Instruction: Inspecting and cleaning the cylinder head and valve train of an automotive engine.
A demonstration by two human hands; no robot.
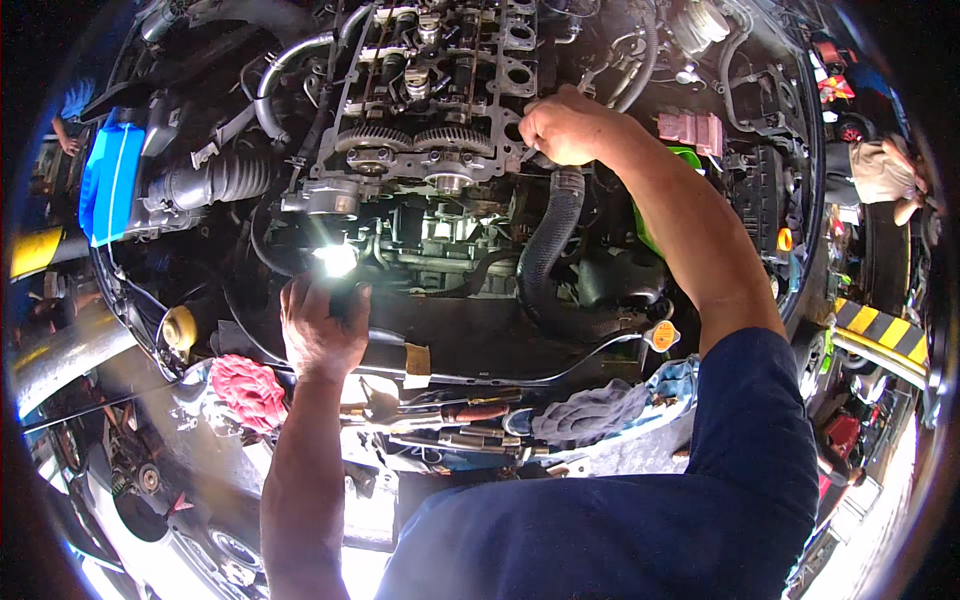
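Observation:
An opened car engine fills the upper middle, its toothed cam gears exposed. My left hand is closed around a lit lamp, whose glare falls on the engine's front; the lamp's body is mostly hidden. On the engine's right edge, above the thick black radiator hose, my right hand has its fingers curled together. A small grey tip shows below those fingers, but what they grip cannot be made out.
Tools, a grey rag and a red cloth lie along the car's front edge. An orange radiator cap sits right of the hose. A blue-covered box stands left. Other people are at the far sides.

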